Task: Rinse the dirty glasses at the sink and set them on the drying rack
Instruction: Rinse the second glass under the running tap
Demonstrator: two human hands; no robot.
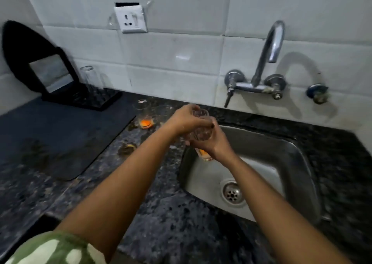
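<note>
From the head camera we see both our hands meeting over the near-left corner of the sink [302, 163]. Our left hand [185, 120] wraps its fingers around the upper part of a clear glass [201, 128], and our right hand [213, 145] grips the same glass lower down, where an orange residue shows near its base. The glass hangs tilted just above the sink's left rim, well apart from the faucet [269, 48], whose spout ends over the far side of the basin. The basin itself lies open around the drain [232, 193].

On the worktop [161, 213], just left of our hands, stands a second glass [144, 112] with orange dregs, and another, blurred glass [164, 110] sits beside it near the back edge. Farther left, at the back-left corner, a black drying rack [90, 98] carries one upturned glass [90, 78]. A dark mat [60, 139] covers the worktop's left part, bare in front of the rack.
</note>
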